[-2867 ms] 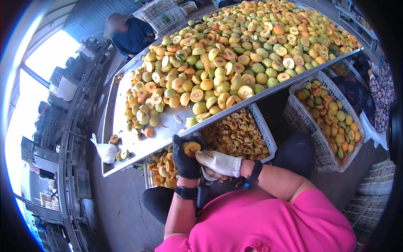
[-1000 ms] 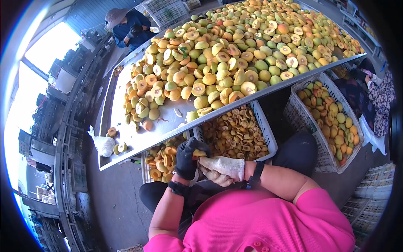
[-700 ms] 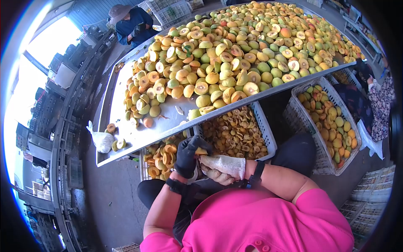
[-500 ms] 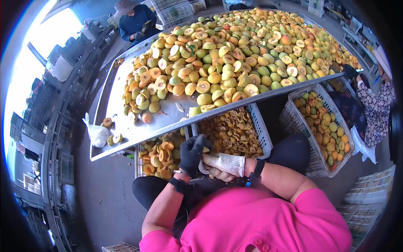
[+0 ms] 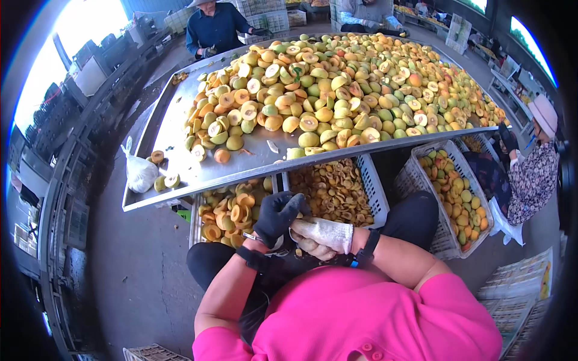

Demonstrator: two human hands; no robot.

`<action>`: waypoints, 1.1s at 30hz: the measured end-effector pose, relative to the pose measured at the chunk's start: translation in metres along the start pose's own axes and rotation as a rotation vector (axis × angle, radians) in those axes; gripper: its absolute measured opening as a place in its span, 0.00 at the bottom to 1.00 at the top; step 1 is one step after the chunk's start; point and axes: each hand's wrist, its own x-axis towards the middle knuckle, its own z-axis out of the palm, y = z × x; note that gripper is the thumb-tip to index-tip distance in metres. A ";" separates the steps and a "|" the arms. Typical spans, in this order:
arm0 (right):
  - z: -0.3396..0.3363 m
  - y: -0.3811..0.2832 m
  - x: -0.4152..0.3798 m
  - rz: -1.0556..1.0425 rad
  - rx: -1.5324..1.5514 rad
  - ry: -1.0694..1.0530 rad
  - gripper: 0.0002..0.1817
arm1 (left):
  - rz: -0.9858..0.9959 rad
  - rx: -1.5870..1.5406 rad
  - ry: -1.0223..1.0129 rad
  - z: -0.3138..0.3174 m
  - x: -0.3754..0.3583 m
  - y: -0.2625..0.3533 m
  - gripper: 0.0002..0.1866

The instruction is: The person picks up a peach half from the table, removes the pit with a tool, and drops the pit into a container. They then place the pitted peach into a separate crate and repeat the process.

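My left hand (image 5: 278,216), in a black glove, is closed, fingers curled toward the other hand; what it holds is too small to make out. Against it is my right hand (image 5: 318,236), in a whitish glove, its fingers wrapped round something hidden. Both hands are above my lap, in front of a crate of small fruit pieces (image 5: 337,191). To the left of that stands a crate with hollowed orange fruit halves (image 5: 232,210). Beyond the hands, a metal table (image 5: 198,184) bears a large heap of halved yellow-green fruit (image 5: 325,90).
A crate of whole and cut fruit (image 5: 454,195) stands on the right. A tied white bag (image 5: 141,171) sits at the table's left corner. One person (image 5: 218,27) works behind the table, another (image 5: 370,13) farther right, and a third (image 5: 533,174) at the right edge.
The view has tilted up, showing more of the people behind the table. My hands stay together; the black-gloved fingers have shifted slightly. The person behind the table has an arm stretched out.
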 end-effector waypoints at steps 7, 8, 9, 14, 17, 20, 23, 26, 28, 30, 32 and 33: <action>0.015 0.011 0.015 0.003 0.109 -0.020 0.23 | -0.056 -0.584 0.092 -0.010 -0.023 -0.013 0.17; 0.017 0.011 0.016 0.006 0.077 -0.009 0.24 | -0.088 -0.560 0.089 -0.011 -0.025 -0.016 0.17; 0.019 0.012 0.016 0.009 0.046 0.002 0.24 | -0.120 -0.537 0.086 -0.012 -0.027 -0.014 0.17; 0.029 0.008 0.018 0.031 0.008 -0.022 0.24 | -0.077 -0.334 0.034 -0.023 -0.033 0.000 0.20; 0.033 0.009 0.019 0.006 0.052 -0.020 0.24 | -0.069 -0.763 0.158 -0.015 -0.038 -0.005 0.18; 0.029 0.011 0.020 0.028 -0.029 0.020 0.24 | 0.021 -0.721 0.179 -0.009 -0.040 -0.015 0.20; 0.022 0.012 0.017 0.066 -0.122 0.038 0.24 | 0.005 -0.329 0.124 -0.009 -0.039 -0.020 0.21; 0.020 0.010 0.018 0.070 -0.073 0.018 0.24 | -0.028 -0.329 0.130 -0.009 -0.036 -0.006 0.22; 0.026 0.007 0.016 0.027 0.022 -0.001 0.24 | -0.003 -0.604 0.184 -0.008 -0.032 0.001 0.22; 0.027 0.003 0.014 0.019 0.023 0.023 0.24 | 0.010 -0.886 0.249 0.001 -0.027 -0.014 0.22; 0.024 0.005 0.014 0.022 0.022 0.033 0.24 | -0.017 -0.972 0.294 0.007 -0.028 -0.009 0.22; 0.019 0.005 0.014 0.028 0.014 0.031 0.24 | -0.014 -0.841 0.282 0.008 -0.027 -0.009 0.22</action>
